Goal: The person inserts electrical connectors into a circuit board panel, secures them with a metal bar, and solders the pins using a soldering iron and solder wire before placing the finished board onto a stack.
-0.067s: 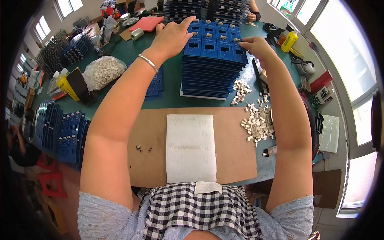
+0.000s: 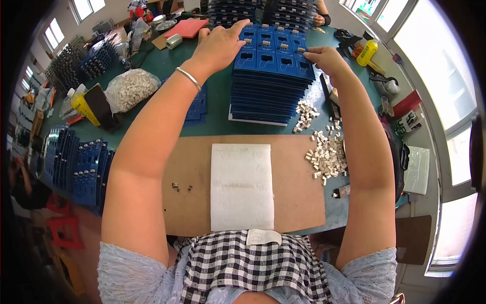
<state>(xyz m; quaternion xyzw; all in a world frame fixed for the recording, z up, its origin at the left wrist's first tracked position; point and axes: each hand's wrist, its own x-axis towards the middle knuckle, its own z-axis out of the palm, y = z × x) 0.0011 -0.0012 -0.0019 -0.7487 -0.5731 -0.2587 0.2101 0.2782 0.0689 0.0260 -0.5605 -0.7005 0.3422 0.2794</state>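
A tall stack of blue circuit board panels [image 2: 268,96] stands at the far middle of the table. Its top panel [image 2: 276,63] has dark cut-outs and small metal connectors in rows. My left hand [image 2: 217,48], a silver bangle at its wrist, grips that panel's left edge, thumb at the side and index finger stretched toward the far corner. My right hand [image 2: 324,58] pinches the right edge beside a connector, fingertips partly hidden. Nearer me, a white foam pad [image 2: 241,187] lies on a brown board [image 2: 298,202].
Loose metal connectors [image 2: 326,154] are heaped at the right, under my forearm. On the left are a bag of white parts [image 2: 132,90], a yellow bottle [image 2: 83,106] and upright blue panels [image 2: 87,172]. Further board stacks [image 2: 288,12] and another person's hand [image 2: 319,20] are at the back.
The top panel sits very slightly farther right, and my hands stay on its edges. Little else differs.
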